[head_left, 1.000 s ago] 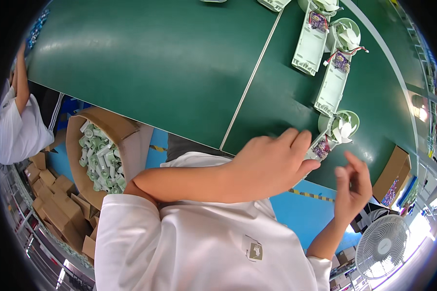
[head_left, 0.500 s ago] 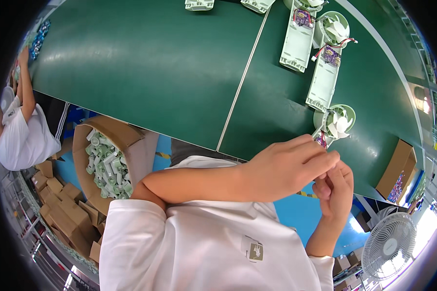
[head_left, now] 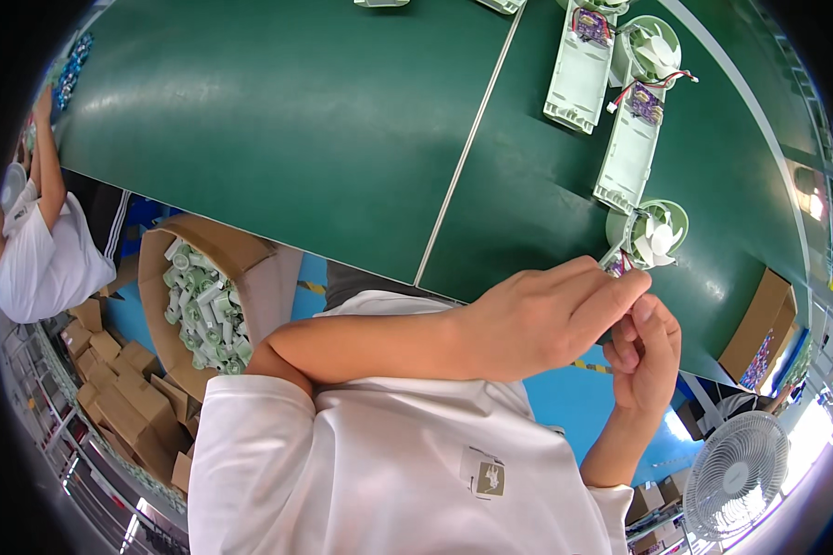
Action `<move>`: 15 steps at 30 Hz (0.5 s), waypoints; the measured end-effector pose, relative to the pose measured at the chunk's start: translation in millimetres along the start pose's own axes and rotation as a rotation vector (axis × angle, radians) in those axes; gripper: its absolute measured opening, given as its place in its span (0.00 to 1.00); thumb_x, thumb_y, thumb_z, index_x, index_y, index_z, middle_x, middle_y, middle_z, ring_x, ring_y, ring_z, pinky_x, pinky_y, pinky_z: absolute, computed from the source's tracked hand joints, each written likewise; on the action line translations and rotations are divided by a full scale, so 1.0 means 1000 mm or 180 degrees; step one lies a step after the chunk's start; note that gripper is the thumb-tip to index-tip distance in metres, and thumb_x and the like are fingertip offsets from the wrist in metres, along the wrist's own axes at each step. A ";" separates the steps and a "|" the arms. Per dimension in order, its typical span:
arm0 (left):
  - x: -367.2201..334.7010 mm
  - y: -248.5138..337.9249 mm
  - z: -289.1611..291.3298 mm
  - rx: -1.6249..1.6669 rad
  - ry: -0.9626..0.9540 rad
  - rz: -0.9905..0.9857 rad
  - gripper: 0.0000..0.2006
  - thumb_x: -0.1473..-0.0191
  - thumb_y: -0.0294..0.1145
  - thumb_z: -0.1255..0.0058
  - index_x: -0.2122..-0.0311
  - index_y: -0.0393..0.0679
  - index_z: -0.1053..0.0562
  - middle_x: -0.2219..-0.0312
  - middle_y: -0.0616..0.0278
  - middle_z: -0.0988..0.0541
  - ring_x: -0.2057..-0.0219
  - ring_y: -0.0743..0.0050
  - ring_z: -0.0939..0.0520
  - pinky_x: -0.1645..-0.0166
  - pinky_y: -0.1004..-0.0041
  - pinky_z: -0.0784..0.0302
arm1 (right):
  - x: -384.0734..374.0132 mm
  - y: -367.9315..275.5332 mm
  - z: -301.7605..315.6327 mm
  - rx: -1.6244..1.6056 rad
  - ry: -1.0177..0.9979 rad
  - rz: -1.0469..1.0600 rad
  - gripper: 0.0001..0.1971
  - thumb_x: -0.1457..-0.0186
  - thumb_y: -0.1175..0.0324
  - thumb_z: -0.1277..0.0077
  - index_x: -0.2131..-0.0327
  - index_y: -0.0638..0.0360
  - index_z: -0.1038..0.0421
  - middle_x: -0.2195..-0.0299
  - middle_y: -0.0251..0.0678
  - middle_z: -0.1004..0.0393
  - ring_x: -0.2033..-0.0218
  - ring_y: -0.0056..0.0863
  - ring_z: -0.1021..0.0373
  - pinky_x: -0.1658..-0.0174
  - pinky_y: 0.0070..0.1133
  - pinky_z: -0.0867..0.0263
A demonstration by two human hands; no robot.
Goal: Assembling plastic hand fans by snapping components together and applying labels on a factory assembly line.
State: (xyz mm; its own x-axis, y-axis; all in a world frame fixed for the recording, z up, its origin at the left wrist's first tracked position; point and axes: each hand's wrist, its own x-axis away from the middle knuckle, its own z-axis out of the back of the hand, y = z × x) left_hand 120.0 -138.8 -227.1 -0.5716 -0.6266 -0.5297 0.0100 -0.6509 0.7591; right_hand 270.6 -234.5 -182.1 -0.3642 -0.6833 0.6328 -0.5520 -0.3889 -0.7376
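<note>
Across my front reaches my left arm, and my left hand (head_left: 560,313) is closed, fingertips pointing down to the right beside the nearest fan unit (head_left: 655,236). Just right of it is my right hand (head_left: 650,356), its fingers curled in and its tip almost touching the left fingers. Whatever either hand pinches is hidden or too small to name. The nearest fan unit is pale green with white blades, its lower body covered by my left hand. Beyond it lie another open fan housing (head_left: 625,162) with a purple circuit board (head_left: 646,104) and red wires, and a third housing (head_left: 578,83).
The work surface is a green table (head_left: 278,139) with a pale seam. A carton (head_left: 250,245) of pale green parts stands to the left below it. At the right edge is a small cardboard box (head_left: 754,324); a standing fan (head_left: 736,476) is lower right. Far left, another person (head_left: 51,250) works.
The fan units sit slightly farther right in the picture. My right hand has shifted a little right, and the fingertips of both hands have drawn slightly apart.
</note>
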 end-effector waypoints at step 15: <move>-0.001 0.002 -0.002 0.0084 0.0066 0.0077 0.18 0.54 0.24 0.42 0.56 0.33 0.29 0.70 0.61 0.23 0.75 0.72 0.21 0.74 0.78 0.23 | -0.002 0.013 0.002 -0.0162 0.0036 0.0285 0.06 0.43 0.72 0.47 0.66 0.66 0.27 0.82 0.27 0.33 0.87 0.09 0.47 0.83 0.11 0.53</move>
State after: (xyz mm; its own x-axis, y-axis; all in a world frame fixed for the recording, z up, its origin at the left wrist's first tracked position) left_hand 121.7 -140.6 -225.5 -0.5544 -0.6510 -0.5185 0.0019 -0.6240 0.7814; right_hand 265.3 -239.5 -193.6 -0.4220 -0.7068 0.5678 -0.5542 -0.2945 -0.7786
